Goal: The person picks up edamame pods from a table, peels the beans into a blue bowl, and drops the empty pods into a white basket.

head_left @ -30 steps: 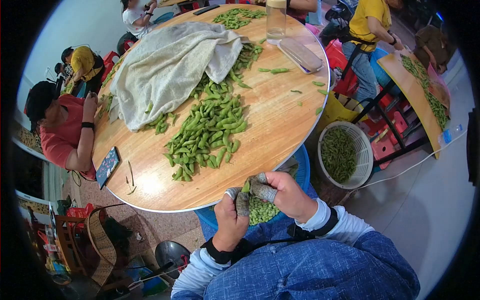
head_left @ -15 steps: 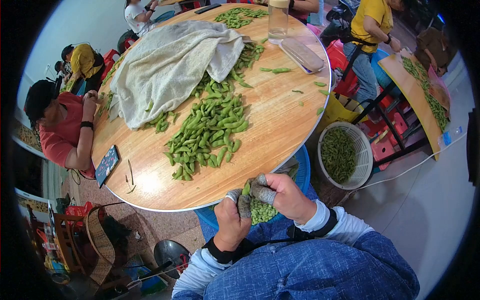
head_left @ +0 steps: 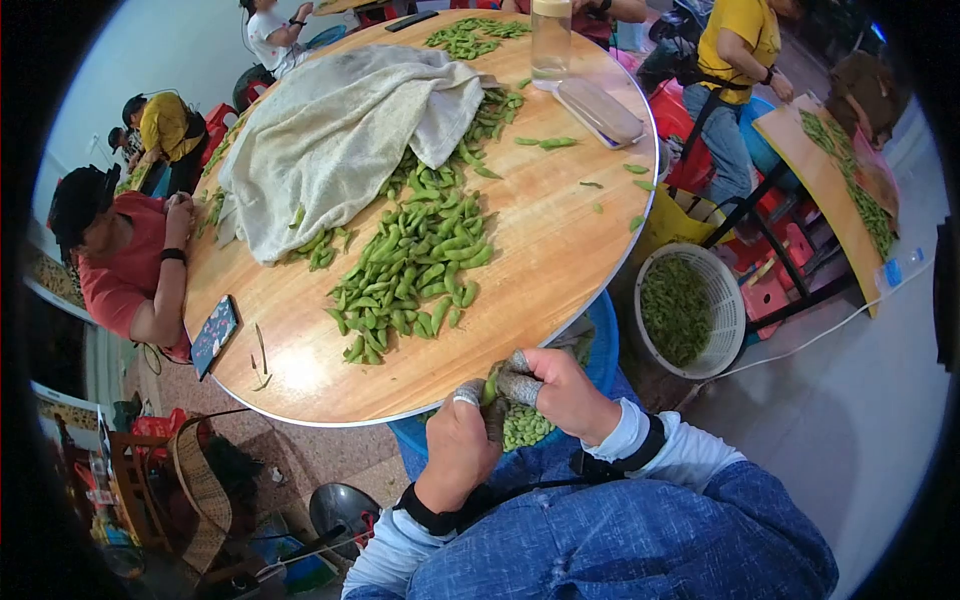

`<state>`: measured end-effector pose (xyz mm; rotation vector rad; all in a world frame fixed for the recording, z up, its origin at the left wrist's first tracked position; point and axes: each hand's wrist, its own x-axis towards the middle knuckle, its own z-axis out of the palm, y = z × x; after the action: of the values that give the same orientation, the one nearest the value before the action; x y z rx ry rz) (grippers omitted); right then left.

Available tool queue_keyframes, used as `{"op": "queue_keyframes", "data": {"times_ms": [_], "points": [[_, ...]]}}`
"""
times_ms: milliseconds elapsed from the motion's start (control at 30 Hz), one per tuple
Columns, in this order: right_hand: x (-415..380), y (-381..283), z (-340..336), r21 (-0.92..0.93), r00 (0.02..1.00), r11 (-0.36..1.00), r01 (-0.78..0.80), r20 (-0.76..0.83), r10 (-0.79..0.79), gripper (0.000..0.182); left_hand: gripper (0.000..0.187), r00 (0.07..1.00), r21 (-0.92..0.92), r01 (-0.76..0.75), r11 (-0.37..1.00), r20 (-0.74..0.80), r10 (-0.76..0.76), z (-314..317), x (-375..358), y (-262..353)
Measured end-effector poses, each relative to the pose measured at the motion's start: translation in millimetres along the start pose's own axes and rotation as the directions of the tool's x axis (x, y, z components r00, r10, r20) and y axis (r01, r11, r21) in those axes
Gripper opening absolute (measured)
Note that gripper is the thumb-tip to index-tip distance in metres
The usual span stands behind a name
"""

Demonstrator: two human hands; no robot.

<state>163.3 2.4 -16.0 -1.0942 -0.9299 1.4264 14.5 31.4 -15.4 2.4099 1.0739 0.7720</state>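
Between the wrapped fingertips of both hands is a green edamame pod (head_left: 490, 386). My left hand (head_left: 459, 440) pinches it from one side, and my right hand (head_left: 565, 393) grips it from the other. Both hands are held just past the table's near edge, over a blue basin (head_left: 606, 345). Shelled green beans (head_left: 524, 427) lie in the basin below my fingers. On the round wooden table (head_left: 545, 235), a heap of edamame pods (head_left: 415, 265) spreads in front of me, partly under a pale towel (head_left: 330, 130).
A phone (head_left: 213, 335) lies at the table's left edge; a bottle (head_left: 550, 45) and a glasses case (head_left: 600, 110) stand at the far right. A white basket (head_left: 730, 310) of pods is on the floor at right. A person in red (head_left: 135, 255) sits at left; others work behind.
My hands stay together on the pod, with only a slight shift of the fingers. The view has moved a little; the heap of pods looks the same.
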Motion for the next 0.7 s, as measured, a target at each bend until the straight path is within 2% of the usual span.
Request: {"op": "queue_keyframes", "data": {"times_ms": [33,133,233,333,367,400,433,533,567,633,700], "points": [[-1,-2,2,-0.004,1.000,1.000,0.012,-0.006,-0.012,0.014,0.032,0.999,0.064,-0.037,0.997,-0.009,0.038,-1,-1,-1],[-1,-3,3,0.063,1.000,0.998,0.006,0.022,-0.007,0.012,0.029,0.994,-0.005,-0.102,0.995,-0.043,0.102,-6,4,0],[-3,-3,2,0.040,0.998,0.998,0.055,0.032,-0.057,0.011,0.020,0.995,-0.369,-0.054,0.928,-0.103,0.017,5,4,-2],[-5,-4,2,0.003,0.996,0.997,0.083,0.010,-0.083,0.012,0.013,0.986,-0.596,0.138,0.791,0.010,-0.165,6,0,3],[-5,-2,2,-0.036,0.993,0.992,0.119,0.015,-0.119,0.012,0.014,0.961,-0.775,0.254,0.579,0.138,-0.237,6,-4,0],[-4,2,1,-0.076,0.988,0.985,0.155,0.022,-0.154,0.012,0.015,0.922,-0.879,0.358,0.316,0.278,-0.269,8,-9,-8],[-3,4,0,-0.115,0.981,0.975,0.192,0.031,-0.190,0.013,0.017,0.871,-0.898,0.438,0.028,0.417,-0.258,8,-11,-14],[-3,2,-1,-0.138,0.974,0.964,0.227,0.044,-0.223,0.011,0.018,0.853,-0.870,0.481,-0.107,0.493,-0.173,6,-9,-22],[-4,0,0,-0.144,0.977,0.966,0.213,0.034,-0.210,0.011,0.016,0.882,-0.883,0.445,0.150,0.402,-0.247,5,-7,-18],[-4,-4,-1,-0.158,0.982,0.970,0.187,0.014,-0.187,0.012,0.013,0.935,-0.706,0.338,0.622,0.177,-0.308,3,1,0],[-1,2,0,-0.294,0.947,0.901,0.318,0.047,-0.319,0.013,0.013,0.916,-0.695,0.393,0.602,0.236,-0.325,1,-2,-4]]}}
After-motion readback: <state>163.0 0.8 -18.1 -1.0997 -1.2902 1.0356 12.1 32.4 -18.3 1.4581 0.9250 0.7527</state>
